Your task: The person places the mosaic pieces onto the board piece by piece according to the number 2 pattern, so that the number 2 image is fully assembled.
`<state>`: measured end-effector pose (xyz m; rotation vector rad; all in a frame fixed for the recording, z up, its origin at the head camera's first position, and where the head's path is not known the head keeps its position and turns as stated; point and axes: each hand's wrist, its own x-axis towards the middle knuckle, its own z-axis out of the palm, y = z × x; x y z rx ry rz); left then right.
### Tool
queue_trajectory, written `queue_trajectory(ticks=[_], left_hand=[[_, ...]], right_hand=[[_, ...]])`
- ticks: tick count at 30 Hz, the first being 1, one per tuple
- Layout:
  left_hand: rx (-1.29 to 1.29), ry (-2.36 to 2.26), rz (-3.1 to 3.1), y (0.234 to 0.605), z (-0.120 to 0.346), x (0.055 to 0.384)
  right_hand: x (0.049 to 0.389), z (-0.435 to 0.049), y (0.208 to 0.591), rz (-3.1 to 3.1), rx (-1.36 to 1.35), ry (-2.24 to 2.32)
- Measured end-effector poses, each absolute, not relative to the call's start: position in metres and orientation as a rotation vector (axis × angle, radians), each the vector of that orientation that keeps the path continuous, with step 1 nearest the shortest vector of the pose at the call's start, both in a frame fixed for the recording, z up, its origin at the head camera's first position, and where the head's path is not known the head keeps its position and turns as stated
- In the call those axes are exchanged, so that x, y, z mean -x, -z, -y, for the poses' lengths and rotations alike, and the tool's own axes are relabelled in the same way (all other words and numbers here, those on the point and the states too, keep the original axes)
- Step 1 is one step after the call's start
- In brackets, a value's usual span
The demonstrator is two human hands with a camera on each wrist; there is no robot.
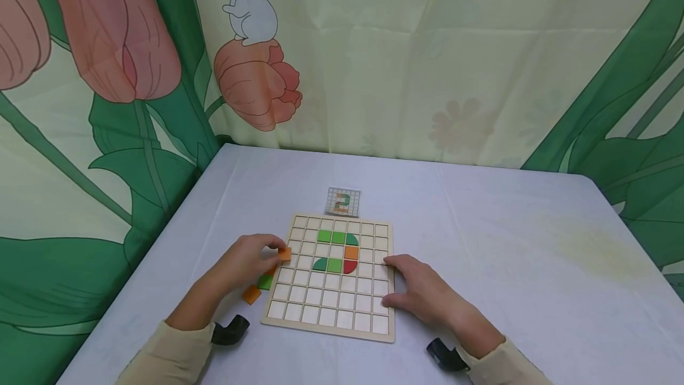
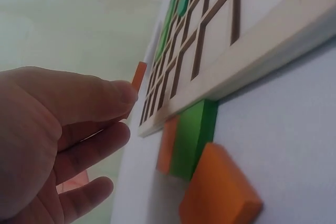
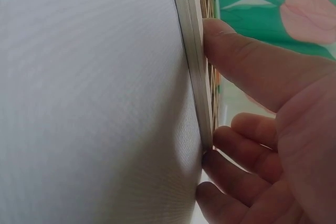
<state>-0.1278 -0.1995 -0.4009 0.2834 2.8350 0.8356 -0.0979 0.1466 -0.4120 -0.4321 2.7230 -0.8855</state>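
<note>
Head view, lower centre: square pale-wood grid board point(image 1: 328, 331) on white cloth-covered bench point(image 1: 481, 242), gridded card point(image 1: 342, 202) just above; left hand point(image 1: 248, 260), fingers pinching flat orange tile point(image 1: 285, 254) at board's left edge; right hand point(image 1: 422, 290), fingers spread apart, touching right rim. Left wrist view adds thickness of loose green block point(image 2: 193, 140) and orange block point(image 2: 220, 187), bottom centre; right wrist view, board's side edge

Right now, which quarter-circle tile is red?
The red quarter-circle tile below the orange square in the wooden grid board; the other two are green.
</note>
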Motion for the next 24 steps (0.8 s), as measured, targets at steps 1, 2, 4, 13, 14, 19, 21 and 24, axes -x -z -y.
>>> queue_trajectory(ticks=[1, 2, 4, 13, 14, 19, 21, 24], left_hand=[[-0.295, -0.831, -2.835, 0.401, 0.199, 0.128], [-0.308, -0.830, -2.834, 0.402, 0.198, 0.127], [-0.327, -0.823, -2.835, 0.402, 0.196, 0.126], [-0.396, -0.838, -2.828, 0.403, 0.186, 0.121], [-0.402, -0.840, -2.827, 0.404, 0.185, 0.120], [-0.431, -0.824, -2.823, 0.404, 0.179, 0.118], [-0.442, -0.818, -2.821, 0.405, 0.177, 0.118], [-0.442, -0.833, -2.804, 0.405, 0.173, 0.116]], right_hand=[[0.098, -0.146, 0.412, -2.723, 0.430, 0.885], [0.098, -0.146, 0.412, -2.722, 0.428, 0.883], [0.098, -0.146, 0.412, -2.721, 0.423, 0.883], [0.097, -0.147, 0.410, -2.726, 0.439, 0.889], [0.097, -0.147, 0.410, -2.726, 0.438, 0.888], [0.097, -0.147, 0.410, -2.727, 0.443, 0.883], [0.097, -0.147, 0.410, -2.727, 0.445, 0.883], [0.097, -0.147, 0.410, -2.724, 0.448, 0.890]])
